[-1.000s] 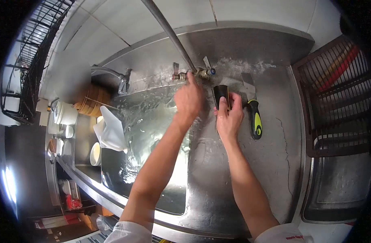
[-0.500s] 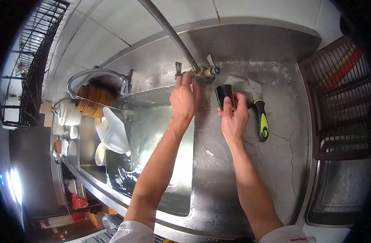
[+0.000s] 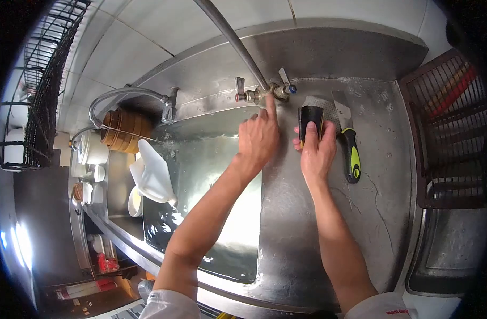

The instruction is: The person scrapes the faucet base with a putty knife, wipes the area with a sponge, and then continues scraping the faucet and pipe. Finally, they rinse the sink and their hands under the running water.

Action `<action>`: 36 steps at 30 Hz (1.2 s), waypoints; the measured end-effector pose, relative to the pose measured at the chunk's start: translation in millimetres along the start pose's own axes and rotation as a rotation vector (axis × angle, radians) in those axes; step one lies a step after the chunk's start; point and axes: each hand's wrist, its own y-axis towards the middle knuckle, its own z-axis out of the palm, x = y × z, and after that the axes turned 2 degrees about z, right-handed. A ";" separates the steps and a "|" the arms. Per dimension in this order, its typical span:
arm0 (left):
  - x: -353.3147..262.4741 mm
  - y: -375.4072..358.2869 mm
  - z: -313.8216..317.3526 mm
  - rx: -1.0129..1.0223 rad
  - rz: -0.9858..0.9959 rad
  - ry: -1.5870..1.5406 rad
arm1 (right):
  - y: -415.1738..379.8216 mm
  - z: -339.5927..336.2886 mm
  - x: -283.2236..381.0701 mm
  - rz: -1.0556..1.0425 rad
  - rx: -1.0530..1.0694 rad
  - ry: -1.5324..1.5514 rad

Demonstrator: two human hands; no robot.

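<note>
My left hand (image 3: 258, 139) is over the right edge of the water-filled basin (image 3: 211, 212), its index finger stretched toward the brass tap fitting (image 3: 270, 95) and its other fingers curled, holding nothing visible. Thumb and fingers of my right hand (image 3: 318, 149) grip a black object (image 3: 310, 119) with yellowish edges. Behind it lies a perforated metal piece (image 3: 327, 109), partly hidden. Just right of that hand, a scraper with a black and green handle (image 3: 353, 157) rests on the steel counter (image 3: 291, 223).
A white plastic container (image 3: 153, 173) stands at the basin's left side, near wooden steamer rings (image 3: 127, 130) and a curved faucet (image 3: 126, 93). Brown slatted racks (image 3: 445, 127) stand at the right, above a metal tray (image 3: 456, 244). A wire rack (image 3: 44, 80) hangs upper left.
My left hand has come down and right from beside the left tap lever, its index finger now extended. My right hand still holds the black object. The view has shifted slightly.
</note>
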 end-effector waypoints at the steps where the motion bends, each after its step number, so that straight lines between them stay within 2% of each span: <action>1: -3.7 -5.9 -1.5 -0.006 0.063 -0.032 | 0.0 -1.1 -2.6 -0.009 -0.014 -0.002; 3: -11.5 -14.8 0.9 -0.056 0.113 -0.189 | 0.6 -3.0 -6.0 -0.008 -0.008 0.037; 7: -6.4 -9.9 17.2 -0.201 -0.049 -0.386 | 2.5 -5.6 -9.8 -0.011 0.010 0.072; 12: 0.3 -9.8 45.1 -0.339 -0.242 -0.457 | 2.2 -8.0 -0.1 -0.100 0.038 -0.136; 13: -0.4 -10.5 47.8 -0.313 -0.249 -0.501 | 2.7 -8.0 3.3 -0.128 0.035 -0.175; 19: -17.5 -34.8 35.6 -0.217 -0.188 -0.326 | 10.4 -9.0 -13.1 -0.195 0.069 -0.293; 22: -35.6 -67.7 28.3 -0.192 -0.168 -0.347 | 11.8 -9.7 -19.2 -0.316 0.095 -0.404; 27: -52.7 -116.5 16.2 -0.093 -0.096 -0.309 | 5.0 -5.2 -8.0 -0.298 0.086 -0.470; 31: -47.4 -122.6 18.5 -0.118 -0.066 -0.434 | -0.3 -2.0 -3.7 -0.267 0.096 -0.576; 34: -42.4 -124.9 18.5 -0.110 -0.049 -0.518 | -3.5 1.2 -7.7 -0.500 0.117 -0.754; 36: -36.4 -132.0 19.2 -0.108 0.013 -0.520 | -1.1 4.8 -11.5 -0.516 0.133 -0.810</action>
